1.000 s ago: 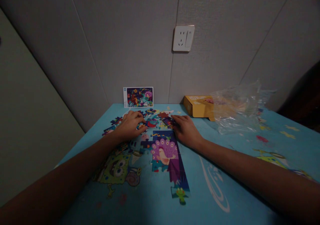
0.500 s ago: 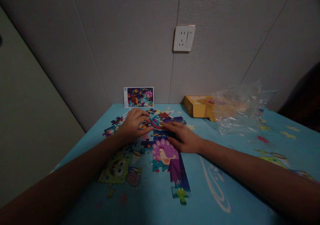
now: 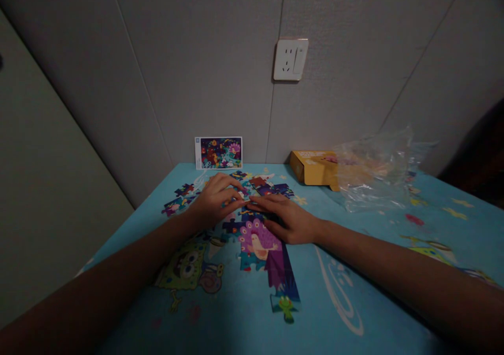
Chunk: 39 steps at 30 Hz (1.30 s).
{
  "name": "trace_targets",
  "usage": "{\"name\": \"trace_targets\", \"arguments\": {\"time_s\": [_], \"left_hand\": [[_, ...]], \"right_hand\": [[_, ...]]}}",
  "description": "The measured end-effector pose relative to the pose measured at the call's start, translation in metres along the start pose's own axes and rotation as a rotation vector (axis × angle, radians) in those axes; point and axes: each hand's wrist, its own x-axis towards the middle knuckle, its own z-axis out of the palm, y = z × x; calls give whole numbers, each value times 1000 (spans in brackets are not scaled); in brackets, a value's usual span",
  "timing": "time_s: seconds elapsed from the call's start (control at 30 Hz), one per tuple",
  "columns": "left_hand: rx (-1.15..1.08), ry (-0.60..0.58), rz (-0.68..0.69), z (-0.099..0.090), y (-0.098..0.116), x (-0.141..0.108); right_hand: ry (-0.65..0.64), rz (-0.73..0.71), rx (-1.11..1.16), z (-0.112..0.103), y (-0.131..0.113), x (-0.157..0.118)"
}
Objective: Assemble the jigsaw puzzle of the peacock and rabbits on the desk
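Both hands, left (image 3: 219,197) and right (image 3: 290,219), are meeting over the puzzle (image 3: 258,242), fingers narrowly bent, probably steadying a piece; can't tell what they're gripping.

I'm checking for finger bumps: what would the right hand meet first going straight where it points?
The right hand would probably meet the left hand first, at its fingertips; depth there is unclear.

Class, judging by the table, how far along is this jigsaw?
Looks done: a joined cardboard puzzle section with a purple peacock. In hand: the left hand and right hand work near its far end; any piece there is unclear. Left: multicoloured outlying pieces. The white-bordered picture card shows a wider scene, so probably early.
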Motion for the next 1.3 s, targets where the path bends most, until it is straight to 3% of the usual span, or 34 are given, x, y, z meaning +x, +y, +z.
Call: {"name": "trace_targets", "arguments": {"time_s": [0.13,0.4,0.53,0.63,0.77,0.9,1.03,1.17,1.3], "left_hand": [[17,-56,24,-5,0,-1],[232,-101,-255,-12,-35,-18],[282,-157,-314,-11,-39,-20],[330,-179,-387,-8,-39,-20],[434,-173,-558,-6,-42,-21],[460,-182,-617,-5,-46,-24],[451,-196,-618,-5,-46,-25],[530,-189,-713,-5,-43,-24],[541,-292,-822,-8,-43,-23]], "right_hand": [[-1,-10,-28,0,-1,0],[11,13,-93,0,-4,-2],[8,24,-120,0,-6,-2],[38,91,-154,1,-6,0],[89,286,-211,2,-4,2],[50,449,-240,1,-4,5],[30,494,-312,0,-6,5],[40,499,-367,0,-7,5],[27,506,-383,2,-6,4]]}}
